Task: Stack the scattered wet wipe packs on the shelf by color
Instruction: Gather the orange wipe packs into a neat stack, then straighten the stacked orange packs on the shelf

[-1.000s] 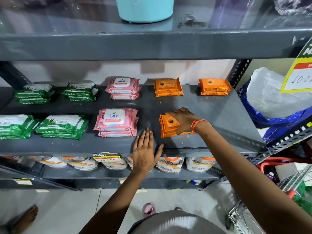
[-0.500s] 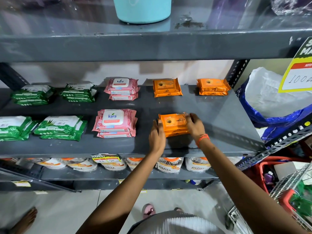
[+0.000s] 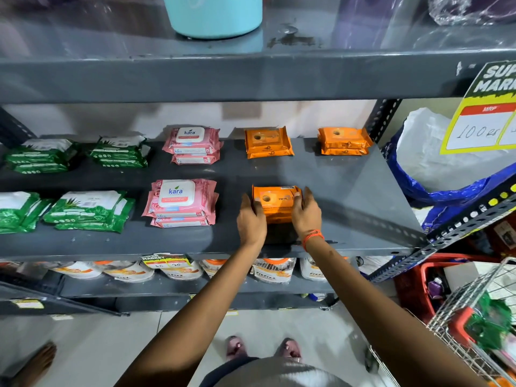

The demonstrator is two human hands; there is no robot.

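On the grey shelf, an orange stack of wet wipe packs sits near the front, held between my left hand on its left side and my right hand on its right side. Two more orange stacks lie at the back, one in the middle and one at the right. Pink stacks stand at the back and front. Green stacks fill the left: two at the back and two at the front.
A teal tub stands on the shelf above. A yellow price tag hangs at the right, over a blue and white sack. A wire basket and red basket sit low right. White pouches line the lower shelf.
My left hand rose from the shelf's front edge to the orange stack's left side. My right hand slid off its top to its right side, and the stack now lies square.
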